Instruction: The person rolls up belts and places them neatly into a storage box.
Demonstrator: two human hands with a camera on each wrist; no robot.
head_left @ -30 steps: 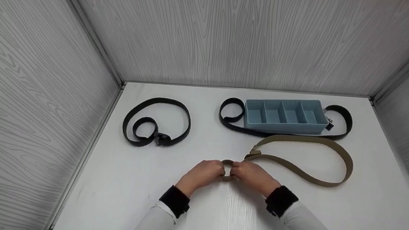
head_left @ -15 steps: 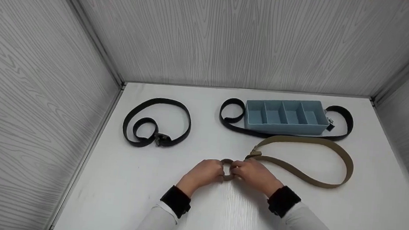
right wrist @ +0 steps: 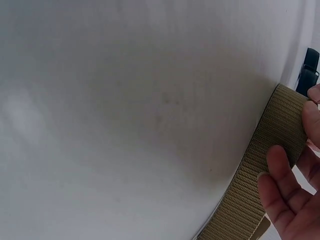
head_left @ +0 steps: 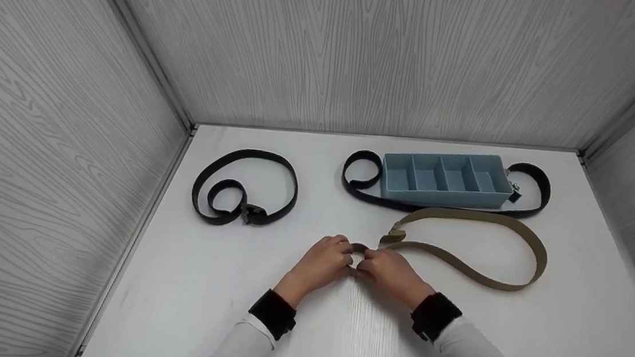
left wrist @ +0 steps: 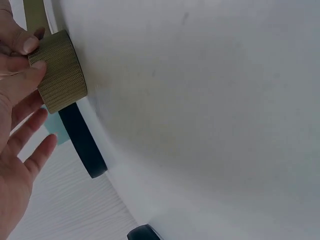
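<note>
Tan belt point(head_left: 464, 244): khaki woven webbing, ribbed weave clear in both wrist views; one end wound into a small tight roll point(left wrist: 59, 71), the rest trailing right in a long flat loop across the white table point(head_left: 180, 299).
Location: the roll sits at table centre, just in front of the person, between the two hands; the loop's far edge lies just beside the black belt under the tray.
Left hand point(head_left: 321, 264): thumb and forefinger pinch the roll; other fingers spread loose in the left wrist view.
Right hand point(head_left: 392, 272): fingers on the webbing next to the roll; whether they pinch it or only press, cannot tell.
Buckle point(head_left: 394, 235): tan, where the loop crosses itself; detail too small.
Hidden: from the head view the roll is nearly covered by fingertips; right wrist view shows only a strip of webbing, cut off at the edge.
Blue tray point(head_left: 445, 179): four compartments, at the back right, standing on a black belt point(head_left: 361, 173).
Second black belt point(head_left: 245, 186): coiled at the left, well apart.
</note>
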